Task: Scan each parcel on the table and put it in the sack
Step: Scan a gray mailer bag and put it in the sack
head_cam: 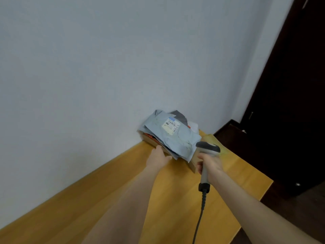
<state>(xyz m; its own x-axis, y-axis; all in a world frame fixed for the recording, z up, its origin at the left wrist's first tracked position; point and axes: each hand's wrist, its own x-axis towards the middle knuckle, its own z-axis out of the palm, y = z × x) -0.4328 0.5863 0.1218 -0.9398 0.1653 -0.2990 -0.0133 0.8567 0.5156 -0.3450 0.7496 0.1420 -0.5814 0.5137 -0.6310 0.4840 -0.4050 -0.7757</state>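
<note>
A pile of parcels sits at the far end of the wooden table (105, 199), against the wall. On top lies a grey-blue mailer bag (175, 140) with a white label (171, 126) facing up. Under it is a brown cardboard box (192, 163), with a dark grey bag (179, 116) and a white one behind. My left hand (159, 156) rests on the near left edge of the pile, fingers against the mailer and box. My right hand (210, 163) grips a grey handheld scanner (207, 149), head pointing at the pile, cable (199, 219) trailing toward me. No sack is in view.
A plain pale wall (105, 76) runs along the table's left side. Dark wooden furniture (284, 120) stands past the table's right edge, with dark floor below it.
</note>
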